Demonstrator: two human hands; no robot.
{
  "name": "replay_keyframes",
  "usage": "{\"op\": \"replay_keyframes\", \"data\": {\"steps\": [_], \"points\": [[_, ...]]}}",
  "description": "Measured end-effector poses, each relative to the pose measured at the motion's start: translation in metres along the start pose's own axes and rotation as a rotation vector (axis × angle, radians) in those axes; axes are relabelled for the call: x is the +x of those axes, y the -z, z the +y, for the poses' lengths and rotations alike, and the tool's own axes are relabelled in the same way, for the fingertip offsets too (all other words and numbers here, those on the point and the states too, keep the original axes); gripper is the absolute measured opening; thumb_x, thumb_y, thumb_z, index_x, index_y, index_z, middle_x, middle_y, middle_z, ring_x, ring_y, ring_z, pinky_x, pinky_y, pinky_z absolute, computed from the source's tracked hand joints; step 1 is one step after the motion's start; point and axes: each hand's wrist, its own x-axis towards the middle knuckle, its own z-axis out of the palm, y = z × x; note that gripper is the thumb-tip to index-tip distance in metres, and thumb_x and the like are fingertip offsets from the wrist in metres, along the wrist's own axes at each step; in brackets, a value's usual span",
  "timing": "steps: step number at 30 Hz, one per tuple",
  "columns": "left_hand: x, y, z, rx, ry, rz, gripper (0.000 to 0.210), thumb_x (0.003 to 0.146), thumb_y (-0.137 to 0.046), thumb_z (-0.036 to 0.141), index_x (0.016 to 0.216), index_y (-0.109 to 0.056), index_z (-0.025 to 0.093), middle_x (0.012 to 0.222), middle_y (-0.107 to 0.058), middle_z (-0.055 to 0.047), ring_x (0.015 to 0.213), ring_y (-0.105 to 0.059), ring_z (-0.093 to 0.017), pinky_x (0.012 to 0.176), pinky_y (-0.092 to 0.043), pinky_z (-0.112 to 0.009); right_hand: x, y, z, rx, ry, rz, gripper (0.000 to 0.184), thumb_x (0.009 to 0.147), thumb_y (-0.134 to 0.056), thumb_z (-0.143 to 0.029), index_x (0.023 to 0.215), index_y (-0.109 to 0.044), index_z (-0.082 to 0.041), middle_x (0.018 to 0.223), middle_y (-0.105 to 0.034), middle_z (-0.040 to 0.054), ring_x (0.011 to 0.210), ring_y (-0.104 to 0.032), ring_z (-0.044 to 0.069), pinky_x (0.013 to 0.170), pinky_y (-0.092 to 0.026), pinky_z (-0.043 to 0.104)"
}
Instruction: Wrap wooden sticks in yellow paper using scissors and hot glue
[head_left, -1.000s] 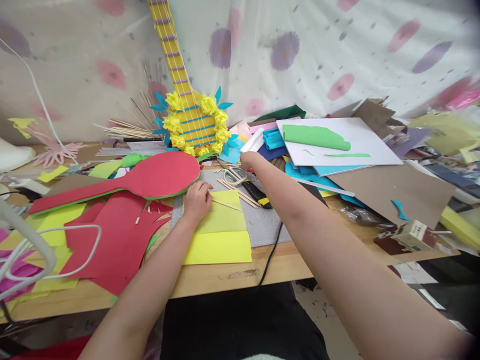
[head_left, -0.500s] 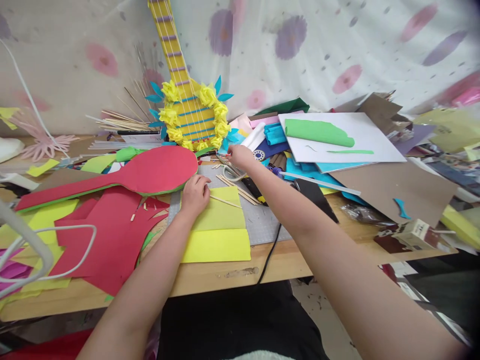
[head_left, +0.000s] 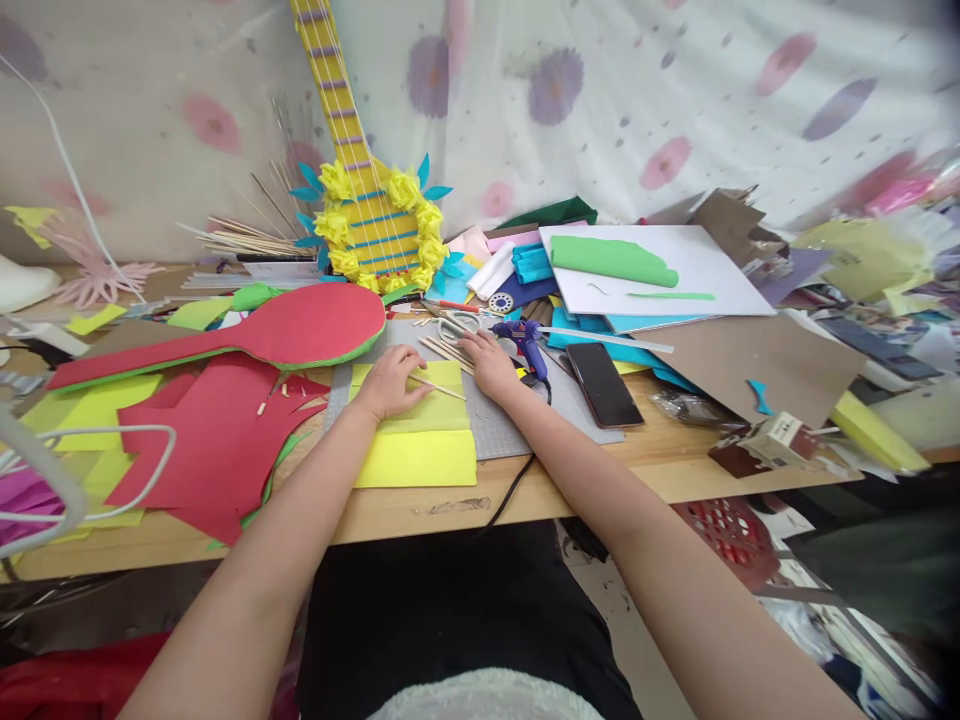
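My left hand [head_left: 391,382] rests on yellow crepe paper [head_left: 420,460], its thumb and fingers closed loosely around one end of a thin wooden stick [head_left: 442,388]. The stick lies slanted across the paper. To the right, my right hand [head_left: 489,366] is palm down over the grey cutting mat, fingers stretched forward beside a few wooden sticks [head_left: 444,352]. Whether its fingertips touch those sticks I cannot tell. Just beyond them lie scissors [head_left: 459,325] with pale handles. A blue glue gun [head_left: 525,345] with a long glue stick is right of this hand.
A red paddle-shaped cutout [head_left: 315,325] and red sheet scraps [head_left: 217,450] cover the left side. At the back leans a yellow flower-trimmed guitar model [head_left: 382,225]. A phone [head_left: 602,383], white board [head_left: 660,255], brown cardboard [head_left: 772,370] and drink carton [head_left: 772,445] are on the right.
My right hand has drawn back from the scissors to beside the loose sticks. The glue gun and phone show more fully. My left hand stays at the stick on the yellow paper.
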Motion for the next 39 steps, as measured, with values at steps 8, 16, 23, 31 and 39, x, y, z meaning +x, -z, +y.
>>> {"op": "replay_keyframes", "data": {"steps": [8,16,23,31,39], "points": [[-0.001,-0.002,0.001,0.009,0.008,-0.067,0.02,0.082,-0.046,0.034,0.087,-0.06,0.02,0.095,-0.058,-0.007,0.095,-0.053,-0.021,0.084,-0.042,-0.034,-0.009,0.015,-0.019,0.044,0.052,0.169,0.033,0.089,-0.036,-0.029,0.106,-0.06,-0.015,0.11,-0.059,0.0101,0.109,-0.043,0.023,0.095,-0.031,0.036],[-0.001,-0.001,0.001,0.063,0.027,-0.047,0.019,0.081,-0.046,0.027,0.091,-0.061,0.02,0.098,-0.06,-0.007,0.095,-0.053,-0.021,0.085,-0.041,-0.034,-0.015,0.012,-0.039,0.046,0.132,-0.048,0.025,0.089,-0.039,-0.028,0.09,-0.062,-0.017,0.088,-0.06,0.0067,0.088,-0.052,0.017,0.077,-0.036,0.027],[-0.003,0.005,-0.009,0.092,0.185,0.0,0.03,0.074,-0.058,0.038,0.098,-0.06,0.021,0.103,-0.059,-0.007,0.1,-0.051,-0.024,0.091,-0.038,-0.038,-0.016,0.017,-0.035,0.085,0.206,-0.092,0.018,0.085,-0.049,-0.032,0.09,-0.059,-0.018,0.094,-0.059,0.0064,0.091,-0.051,0.017,0.076,-0.035,0.027],[-0.01,0.009,-0.011,-0.014,0.259,-0.069,0.033,0.076,-0.054,0.034,0.107,-0.057,0.022,0.112,-0.061,-0.005,0.105,-0.054,-0.021,0.089,-0.042,-0.033,-0.016,0.018,-0.028,0.068,0.091,-0.056,0.014,0.082,-0.047,-0.02,0.088,-0.059,-0.016,0.091,-0.059,0.0073,0.088,-0.051,0.018,0.076,-0.035,0.028],[-0.01,0.006,-0.01,0.034,0.202,-0.064,0.025,0.076,-0.049,0.022,0.096,-0.063,0.023,0.107,-0.064,-0.003,0.102,-0.056,-0.019,0.086,-0.044,-0.032,-0.017,0.023,-0.024,0.032,0.184,-0.083,0.016,0.083,-0.045,-0.018,0.09,-0.059,-0.018,0.091,-0.058,0.0066,0.087,-0.051,0.018,0.077,-0.036,0.028]]}}
